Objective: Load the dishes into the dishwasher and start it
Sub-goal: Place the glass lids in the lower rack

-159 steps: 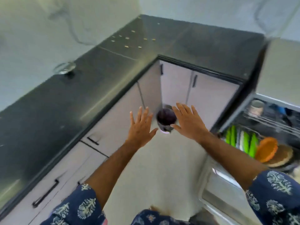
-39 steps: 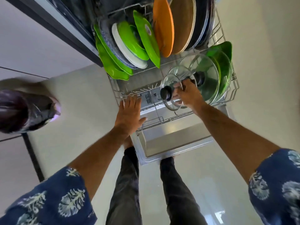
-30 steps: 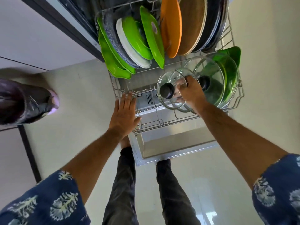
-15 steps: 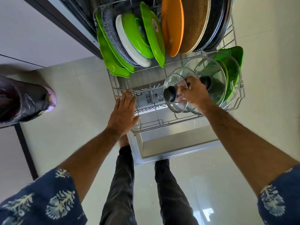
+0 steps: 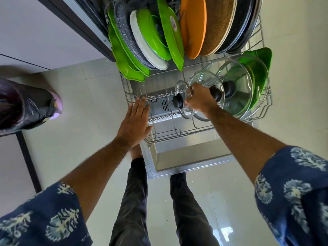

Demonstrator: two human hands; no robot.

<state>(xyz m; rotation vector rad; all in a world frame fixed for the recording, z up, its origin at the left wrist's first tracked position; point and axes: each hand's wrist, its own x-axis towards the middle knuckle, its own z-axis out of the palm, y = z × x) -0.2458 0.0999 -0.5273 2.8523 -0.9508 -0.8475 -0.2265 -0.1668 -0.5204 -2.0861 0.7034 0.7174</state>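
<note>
- Step in hand, as I judge it: loading is under way and nearly done. The right hand [image 5: 199,102] is setting a small glass lid [image 5: 181,94] on edge into the lower rack [image 5: 165,134] of the open dishwasher.
- The small glass lid stands near-upright at the rack's near side, its black knob [image 5: 178,102] facing left. Just right of it stand a medium glass lid [image 5: 204,80] and a large glass lid [image 5: 237,102], each on edge.
- Farther back the rack holds a row of upright dishes: green plates [image 5: 152,41], an orange plate [image 5: 194,27] and a brown speckled plate [image 5: 219,23], with darker pans at the far right.
- Right grip: the fingers are curled round the small lid's rim and pinch it, thumb toward the knob; the forearm reaches in from the near right.
- Left hand [image 5: 135,121]: flat, fingers straight and together, holding nothing, lying over the rack's near-left corner. Whether it presses on the wire I cannot tell.
- Next move, in my view: seat the lid's rim between the tines so it stays standing, then let go gently; glass against glass could chip if it tips right.
- After that, the rack has to slide in, the door [image 5: 186,155] has to close and the machine has to be started.
- A dark bin bag [image 5: 26,105] sits on the floor at the left.
</note>
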